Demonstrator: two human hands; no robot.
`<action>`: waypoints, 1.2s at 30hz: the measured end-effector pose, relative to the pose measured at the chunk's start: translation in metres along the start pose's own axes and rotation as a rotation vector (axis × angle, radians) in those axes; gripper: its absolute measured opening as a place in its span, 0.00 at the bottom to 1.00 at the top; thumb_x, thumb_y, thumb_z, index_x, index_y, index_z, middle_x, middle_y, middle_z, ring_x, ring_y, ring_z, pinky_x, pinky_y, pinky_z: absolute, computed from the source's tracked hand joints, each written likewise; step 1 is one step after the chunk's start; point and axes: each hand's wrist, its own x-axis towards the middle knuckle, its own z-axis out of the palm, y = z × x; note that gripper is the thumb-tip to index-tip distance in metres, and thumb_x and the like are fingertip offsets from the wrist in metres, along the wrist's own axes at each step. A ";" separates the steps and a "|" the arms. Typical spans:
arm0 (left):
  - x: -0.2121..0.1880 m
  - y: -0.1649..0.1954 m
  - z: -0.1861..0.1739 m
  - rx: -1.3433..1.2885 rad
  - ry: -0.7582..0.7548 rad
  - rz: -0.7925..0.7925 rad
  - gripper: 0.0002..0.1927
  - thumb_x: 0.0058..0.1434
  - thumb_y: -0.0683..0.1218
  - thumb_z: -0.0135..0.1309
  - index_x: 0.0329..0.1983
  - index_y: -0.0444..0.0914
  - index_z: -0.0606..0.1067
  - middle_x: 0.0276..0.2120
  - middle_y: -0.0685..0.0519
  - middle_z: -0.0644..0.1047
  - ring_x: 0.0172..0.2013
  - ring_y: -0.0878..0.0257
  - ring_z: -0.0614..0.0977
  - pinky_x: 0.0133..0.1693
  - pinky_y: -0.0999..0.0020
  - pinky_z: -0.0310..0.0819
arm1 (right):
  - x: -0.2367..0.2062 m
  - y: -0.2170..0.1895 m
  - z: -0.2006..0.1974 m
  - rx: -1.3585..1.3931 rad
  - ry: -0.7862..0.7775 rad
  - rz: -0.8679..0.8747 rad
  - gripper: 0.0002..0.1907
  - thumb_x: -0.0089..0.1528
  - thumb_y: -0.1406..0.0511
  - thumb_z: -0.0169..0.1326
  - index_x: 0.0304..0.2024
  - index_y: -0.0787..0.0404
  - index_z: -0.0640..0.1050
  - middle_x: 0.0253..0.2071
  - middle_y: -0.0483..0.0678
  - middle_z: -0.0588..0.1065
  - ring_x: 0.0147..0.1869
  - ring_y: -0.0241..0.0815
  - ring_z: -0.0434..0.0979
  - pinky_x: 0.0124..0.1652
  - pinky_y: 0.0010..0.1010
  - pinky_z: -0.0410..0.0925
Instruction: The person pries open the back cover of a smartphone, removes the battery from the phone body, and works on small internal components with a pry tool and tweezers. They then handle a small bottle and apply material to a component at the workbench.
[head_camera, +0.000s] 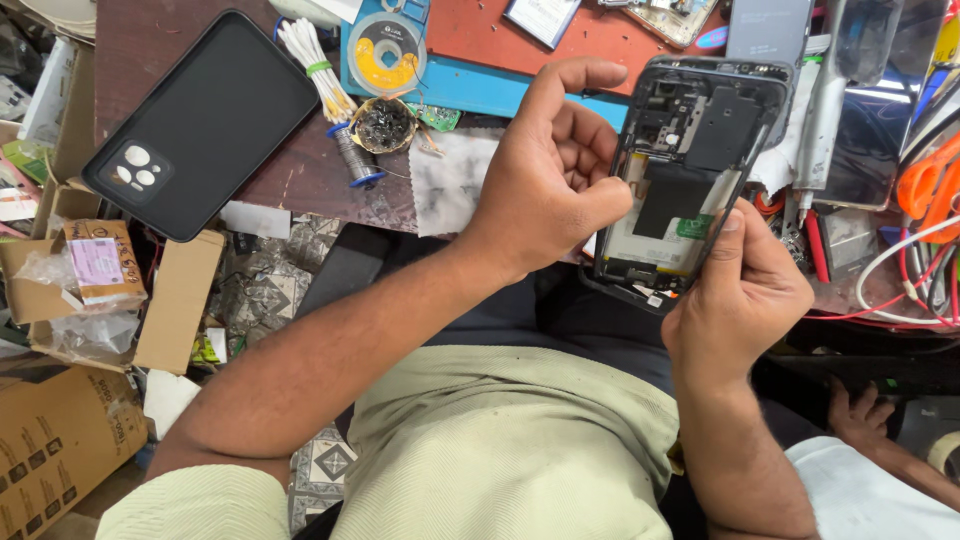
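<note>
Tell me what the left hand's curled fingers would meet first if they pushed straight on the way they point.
The left hand points its curled fingers rightward at the opened phone held by the right hand. They would likely meet its left edge first; they look about touching already, though depth is unclear.

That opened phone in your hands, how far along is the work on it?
Done: the back cover is off, lying on the bench. In hand: the right hand grips the opened phone while the left hand pinches at its edge. Left: its insides remain exposed, cover not refitted.
</note>
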 end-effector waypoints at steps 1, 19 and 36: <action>0.000 0.001 0.000 -0.013 -0.004 -0.017 0.37 0.55 0.31 0.58 0.68 0.38 0.61 0.37 0.53 0.76 0.31 0.74 0.75 0.32 0.80 0.68 | 0.001 0.001 0.000 -0.007 0.007 0.003 0.13 0.78 0.72 0.51 0.60 0.79 0.77 0.49 0.53 0.80 0.46 0.33 0.80 0.50 0.20 0.73; -0.001 0.002 0.002 0.294 0.015 0.041 0.42 0.63 0.50 0.68 0.74 0.34 0.61 0.49 0.50 0.77 0.44 0.68 0.80 0.44 0.74 0.79 | 0.000 -0.002 0.000 -0.345 0.048 -0.159 0.11 0.77 0.72 0.56 0.57 0.78 0.78 0.45 0.52 0.81 0.45 0.33 0.78 0.49 0.20 0.72; -0.003 -0.003 -0.006 -0.129 -0.104 -0.069 0.50 0.62 0.43 0.61 0.82 0.35 0.46 0.55 0.46 0.73 0.51 0.64 0.79 0.53 0.69 0.76 | 0.007 -0.005 0.001 -0.100 0.036 -0.054 0.11 0.74 0.73 0.55 0.56 0.77 0.79 0.47 0.52 0.80 0.45 0.33 0.79 0.48 0.21 0.73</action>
